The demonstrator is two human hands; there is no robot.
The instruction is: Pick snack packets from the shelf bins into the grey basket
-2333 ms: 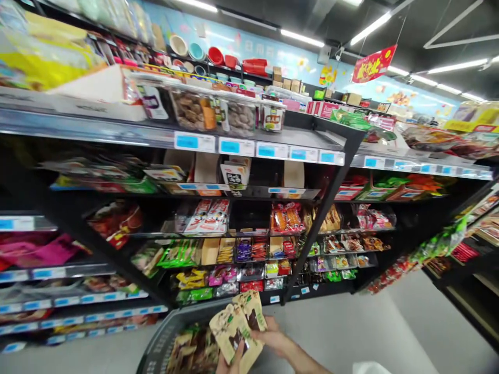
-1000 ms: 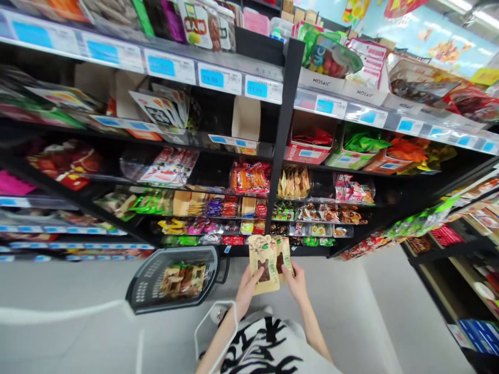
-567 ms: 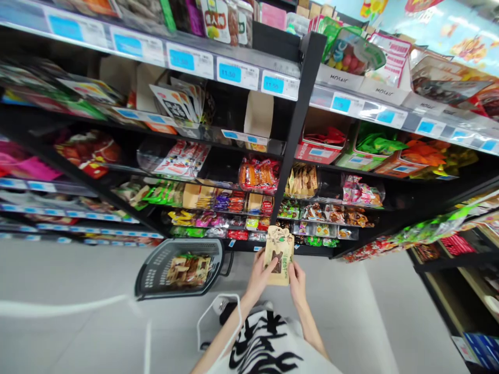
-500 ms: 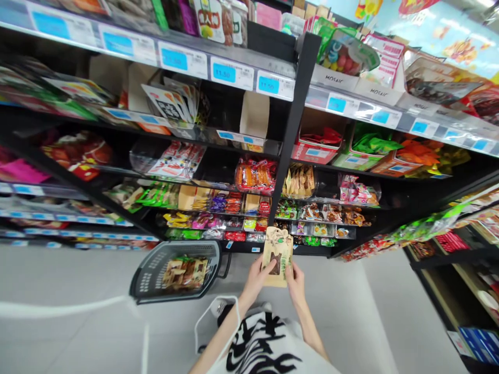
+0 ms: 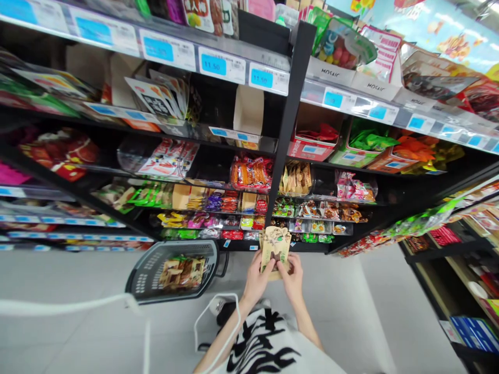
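Note:
Both of my hands hold a small stack of tan snack pouches (image 5: pixel 275 248) upright in front of my chest. My left hand (image 5: pixel 256 278) grips their lower left side with the thumb on the front. My right hand (image 5: pixel 291 277) pinches the lower right side, its fingers closed over the front. A grey shopping basket (image 5: pixel 148 275) stands on the floor to my left, with more pouches of the same kind (image 5: pixel 181 271) lying inside. Similar tan pouches (image 5: pixel 296 179) stand on a middle shelf ahead.
Black store shelves (image 5: pixel 290 104) packed with snack packets and blue price tags (image 5: pixel 213 65) fill the view ahead and run off to the right. A light grey floor (image 5: pixel 362 311) stretches along the aisle. White cords (image 5: pixel 218 317) hang over my black-and-white top.
The pouches came up out of the basket and the view rose as I stood. The two fanned pouches were squared into one stack, and my fingers now close over its front.

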